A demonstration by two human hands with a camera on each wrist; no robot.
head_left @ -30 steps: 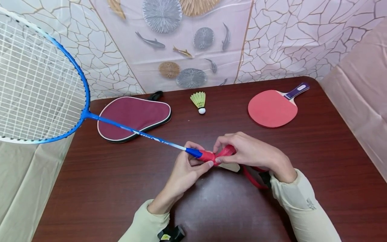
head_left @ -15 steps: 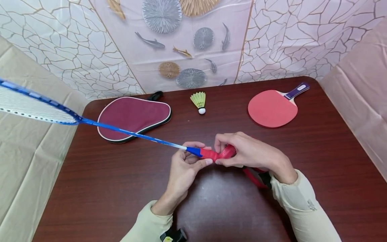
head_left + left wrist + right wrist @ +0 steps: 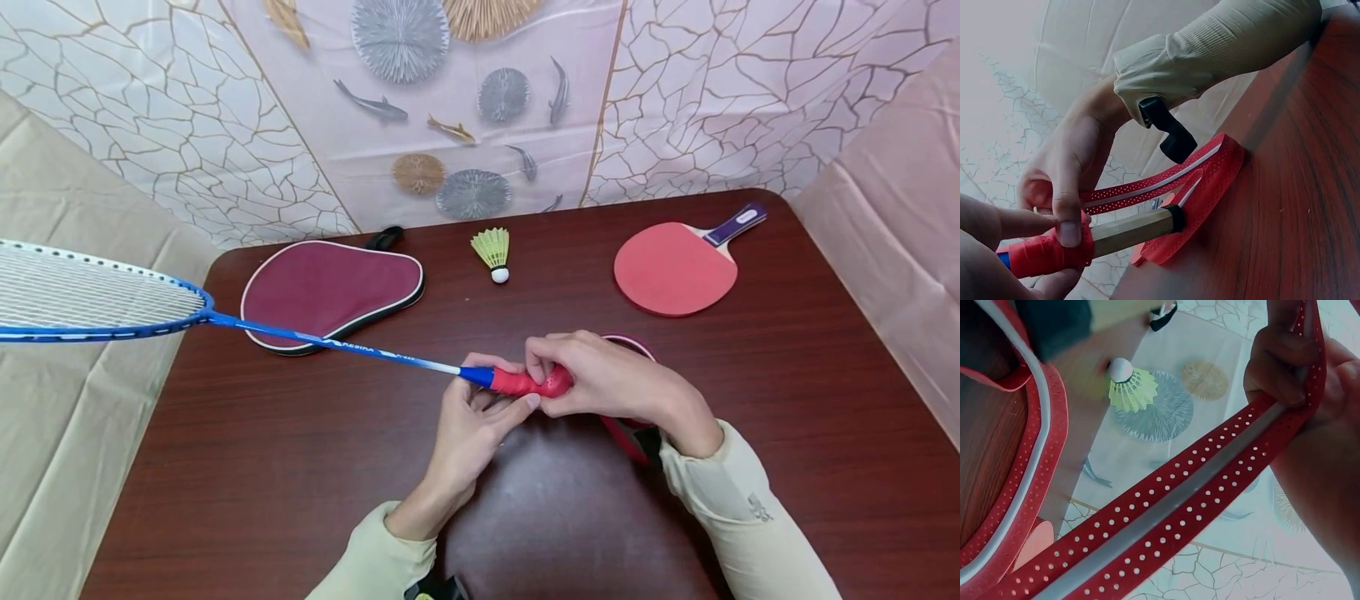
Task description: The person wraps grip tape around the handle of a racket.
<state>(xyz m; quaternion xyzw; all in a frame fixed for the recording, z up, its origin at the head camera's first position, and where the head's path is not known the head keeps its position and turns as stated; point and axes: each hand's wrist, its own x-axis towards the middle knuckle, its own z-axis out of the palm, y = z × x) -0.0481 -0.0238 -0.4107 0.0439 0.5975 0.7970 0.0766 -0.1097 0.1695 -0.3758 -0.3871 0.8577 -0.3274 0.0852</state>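
Note:
My left hand (image 3: 472, 429) grips the handle of a blue-and-white badminton racket (image 3: 375, 353), whose strung head reaches off the left edge. Red perforated grip tape (image 3: 1041, 253) is wrapped round the upper handle; below it the wooden handle (image 3: 1132, 232) is bare down to a black butt end. Right beside the left fingers, my right hand (image 3: 611, 375) pinches the tape where it meets the handle. A long loose run of the tape (image 3: 1169, 497), with a pale centre strip, trails from the right hand down to the table.
A maroon paddle case (image 3: 330, 287) lies at the back left of the brown table (image 3: 300, 483). Behind the hands is a yellow shuttlecock (image 3: 491, 252), and a red table tennis paddle (image 3: 675, 268) lies at the back right. A patterned cloth (image 3: 480, 125) hangs behind the table.
The racket has turned about its shaft: its face showed broadly, then nearly edge-on, and now shows at a slant, lower than at first. Both hands stay close together at the handle.

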